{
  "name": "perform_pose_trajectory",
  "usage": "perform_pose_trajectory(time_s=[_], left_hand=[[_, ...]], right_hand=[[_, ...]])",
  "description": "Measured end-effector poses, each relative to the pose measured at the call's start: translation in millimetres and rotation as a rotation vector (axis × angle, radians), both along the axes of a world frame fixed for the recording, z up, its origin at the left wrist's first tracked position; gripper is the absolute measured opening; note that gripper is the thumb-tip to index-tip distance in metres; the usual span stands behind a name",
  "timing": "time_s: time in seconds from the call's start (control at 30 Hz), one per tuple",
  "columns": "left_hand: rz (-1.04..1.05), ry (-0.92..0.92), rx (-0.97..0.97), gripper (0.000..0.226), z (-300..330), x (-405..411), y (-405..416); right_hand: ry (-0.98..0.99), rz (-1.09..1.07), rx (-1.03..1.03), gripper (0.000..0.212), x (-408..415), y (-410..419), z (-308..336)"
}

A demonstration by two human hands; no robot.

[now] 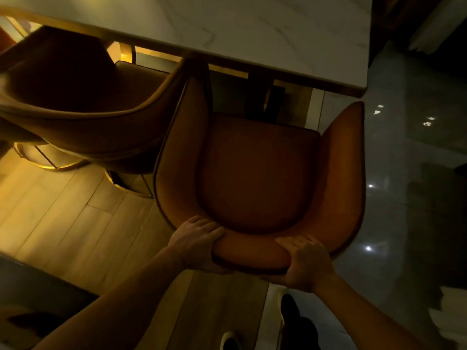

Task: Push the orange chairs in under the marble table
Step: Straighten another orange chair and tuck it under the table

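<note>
Both hands are gripping the curved top of the backrest of the nearer orange chair (pixel 257 173), seen from above in dim, yellowish light. The left hand (pixel 195 245) is wrapping over the backrest's left bend, fingers lying on the inner side and the thumb tucked below the outer edge; the right hand (pixel 305 263) is clamping the right bend in the same way, fingers over the top and the palm pressing from behind. The two hands are sitting well apart on the rim, with a bare stretch of orange padding between them. This chair is standing with its seat facing the marble desk (pixel 252 29), the front edge of the seat cushion lying just short of the desk's near edge, and its right arm is pointing up toward the desk's corner. A second orange chair (pixel 83 97) is standing to the left, partly under the desk, its side appearing to press against the left arm of the held chair. The left part of the floor is showing pale wood planks (pixel 63 210), the right part glossy grey tiles (pixel 404 198) with small bright reflections. At the bottom of the view, two dark shoes (pixel 290 309) with light soles are showing.
</note>
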State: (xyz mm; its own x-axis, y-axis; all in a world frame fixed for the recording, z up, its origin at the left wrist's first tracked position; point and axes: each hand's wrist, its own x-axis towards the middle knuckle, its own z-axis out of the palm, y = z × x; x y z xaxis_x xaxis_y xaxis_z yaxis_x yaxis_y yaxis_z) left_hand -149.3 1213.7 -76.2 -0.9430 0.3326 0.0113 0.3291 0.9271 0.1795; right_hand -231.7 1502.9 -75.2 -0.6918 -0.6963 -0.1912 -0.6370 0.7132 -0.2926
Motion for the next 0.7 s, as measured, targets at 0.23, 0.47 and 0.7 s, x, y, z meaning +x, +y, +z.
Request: perform_pose_trajectory(time_s=[0.23, 0.47, 0.7], left_hand=[[-0.036, 0.056, -0.045, 0.092, 7.2, -40.8, -42.6], [-0.044, 0.054, -0.057, 0.089, 10.1, -67.9, -61.6], [-0.029, -0.006, -0.066, 0.089, 10.4, -74.7, -66.5]], right_hand=[[0.009, -0.068, -0.016, 0.101, -20.5, -44.1, 6.6], [-0.012, -0.084, -0.014, 0.100, -42.0, -64.7, 6.7], [-0.049, -0.040, 0.100, 0.108, -50.3, -70.3, 13.4]])
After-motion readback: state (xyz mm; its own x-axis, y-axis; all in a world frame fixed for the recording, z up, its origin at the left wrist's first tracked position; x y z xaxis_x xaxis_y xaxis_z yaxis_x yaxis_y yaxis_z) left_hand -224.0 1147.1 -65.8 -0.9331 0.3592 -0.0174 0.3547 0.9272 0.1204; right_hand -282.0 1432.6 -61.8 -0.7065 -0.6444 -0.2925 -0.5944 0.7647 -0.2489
